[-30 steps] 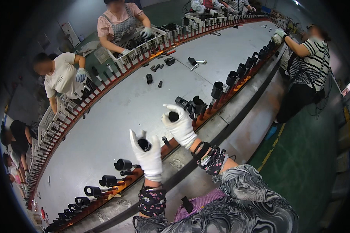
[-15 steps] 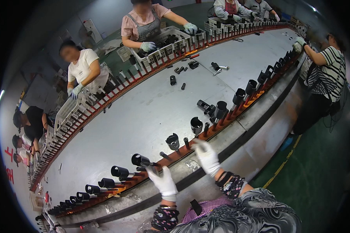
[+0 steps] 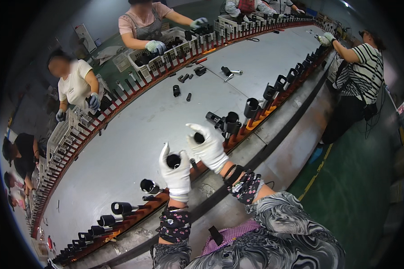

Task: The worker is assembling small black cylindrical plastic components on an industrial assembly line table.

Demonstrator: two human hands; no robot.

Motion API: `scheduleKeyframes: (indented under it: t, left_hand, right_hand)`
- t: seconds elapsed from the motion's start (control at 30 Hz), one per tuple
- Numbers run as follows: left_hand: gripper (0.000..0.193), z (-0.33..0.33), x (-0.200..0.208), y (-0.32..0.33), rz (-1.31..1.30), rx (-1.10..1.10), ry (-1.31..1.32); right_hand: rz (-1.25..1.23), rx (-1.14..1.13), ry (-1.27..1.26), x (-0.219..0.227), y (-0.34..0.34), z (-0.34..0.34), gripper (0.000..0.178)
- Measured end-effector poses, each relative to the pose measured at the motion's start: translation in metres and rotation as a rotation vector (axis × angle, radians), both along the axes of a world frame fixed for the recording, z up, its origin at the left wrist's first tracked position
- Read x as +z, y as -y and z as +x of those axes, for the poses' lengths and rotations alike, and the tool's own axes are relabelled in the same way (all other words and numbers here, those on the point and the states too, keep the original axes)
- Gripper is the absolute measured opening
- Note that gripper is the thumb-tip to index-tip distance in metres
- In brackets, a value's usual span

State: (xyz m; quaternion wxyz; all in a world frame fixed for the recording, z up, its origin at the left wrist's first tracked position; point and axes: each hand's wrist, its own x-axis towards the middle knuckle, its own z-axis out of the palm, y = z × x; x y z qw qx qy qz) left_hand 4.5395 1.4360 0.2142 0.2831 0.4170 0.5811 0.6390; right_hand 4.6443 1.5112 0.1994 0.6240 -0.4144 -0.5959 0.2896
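Note:
White-gloved, my left hand [image 3: 177,175] is closed round a black cup-shaped sleeve [image 3: 173,161] standing by the red-brown rail on the table's near side. A little farther right, my right hand [image 3: 209,150] curls round a second black sleeve [image 3: 199,138]; the glove hides most of it. A short dark post [image 3: 193,163] shows between the two hands. Left of my left hand, another black sleeve [image 3: 149,186] with a notched rim leans on its post. To the right of my right hand stands a black sleeve [image 3: 232,122] on the rail.
More sleeves on red posts follow the curved rail [image 3: 201,169] both ways. Loose black parts [image 3: 182,78] and a silver-ended tool [image 3: 231,71] lie on the grey table [image 3: 130,134]. Co-workers stand across it beside white crates [image 3: 164,56]; a person in stripes [image 3: 361,71] works at the right.
Both hands have moved up and left onto two black sleeves and closed round them. The whole view has shifted, and the sleeves along the rail appear farther left.

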Motion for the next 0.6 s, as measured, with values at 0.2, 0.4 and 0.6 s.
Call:
scheduleKeyframes:
  t: [0.2, 0.4, 0.6]
  left_hand:
    - [0.057, 0.004, -0.008, 0.021, 0.071, 0.196, 0.074]
    - [0.069, 0.003, -0.036, 0.091, -0.137, 0.316, -0.137]
    - [0.071, 0.05, -0.014, 0.114, -0.101, -0.061, -0.633]
  right_hand:
    - [-0.238, 0.154, -0.114, -0.009, 0.036, -0.008, 0.06]
    - [-0.482, 0.345, -0.211, -0.053, 0.084, 0.037, 0.045]
    - [-0.114, -0.16, -0.369, 0.027, 0.037, 0.059, 0.057]
